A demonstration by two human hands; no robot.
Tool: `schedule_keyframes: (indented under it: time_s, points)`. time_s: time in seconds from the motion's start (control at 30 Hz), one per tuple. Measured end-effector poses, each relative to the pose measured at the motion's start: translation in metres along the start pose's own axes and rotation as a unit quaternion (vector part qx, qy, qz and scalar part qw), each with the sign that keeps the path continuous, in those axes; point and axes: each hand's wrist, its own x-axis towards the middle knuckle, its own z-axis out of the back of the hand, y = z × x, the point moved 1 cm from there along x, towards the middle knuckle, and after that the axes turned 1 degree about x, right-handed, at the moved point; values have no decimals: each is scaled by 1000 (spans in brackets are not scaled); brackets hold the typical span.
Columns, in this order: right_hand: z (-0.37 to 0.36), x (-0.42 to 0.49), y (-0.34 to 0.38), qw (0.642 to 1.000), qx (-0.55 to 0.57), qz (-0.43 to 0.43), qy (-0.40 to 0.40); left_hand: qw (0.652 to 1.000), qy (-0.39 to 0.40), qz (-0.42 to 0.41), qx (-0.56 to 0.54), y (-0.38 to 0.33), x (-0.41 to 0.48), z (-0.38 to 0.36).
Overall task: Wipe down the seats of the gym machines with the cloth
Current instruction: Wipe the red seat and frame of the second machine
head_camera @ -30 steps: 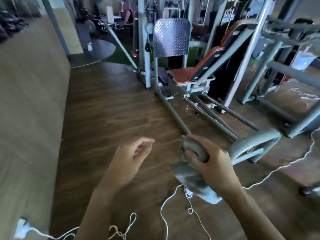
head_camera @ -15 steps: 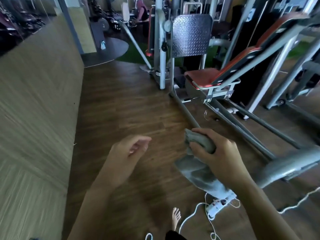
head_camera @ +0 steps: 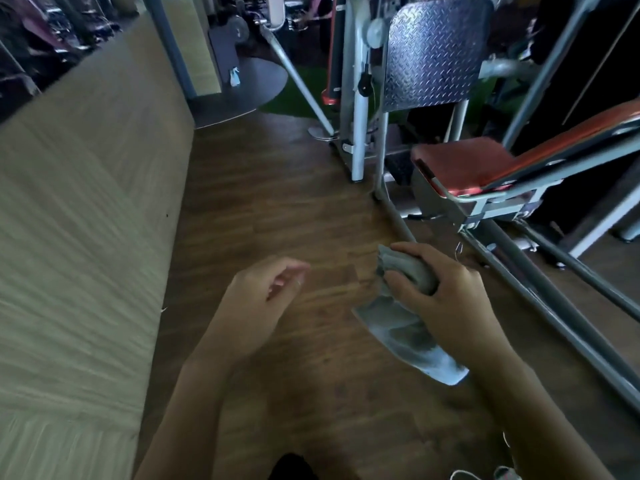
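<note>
Bunched grey cloth (head_camera: pixel 403 306) hangs from a grip; orange seat (head_camera: pixel 460 164) beyond.

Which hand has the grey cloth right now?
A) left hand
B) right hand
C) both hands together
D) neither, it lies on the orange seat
B: the right hand has its fingers curled round the bunched grey cloth, whose loose end hangs below it, while the left hand is loosely curled and holds nothing; the orange seat is bare.
</note>
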Motion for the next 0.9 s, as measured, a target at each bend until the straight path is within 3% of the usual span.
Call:
schedule_keyframes:
  time_s: [0.27,0.57,0.9]
  points:
    - [0,164,-64,999,-30,-16,-20,1000,3,-15,2,43,173,-31]
    - [24,377,-126,989,-61,-83,-103,995,5,-101,28,79,436,-44]
    - [75,578,-221,974,-49,-104,-196,978,101,-173,55,79,706,-125]
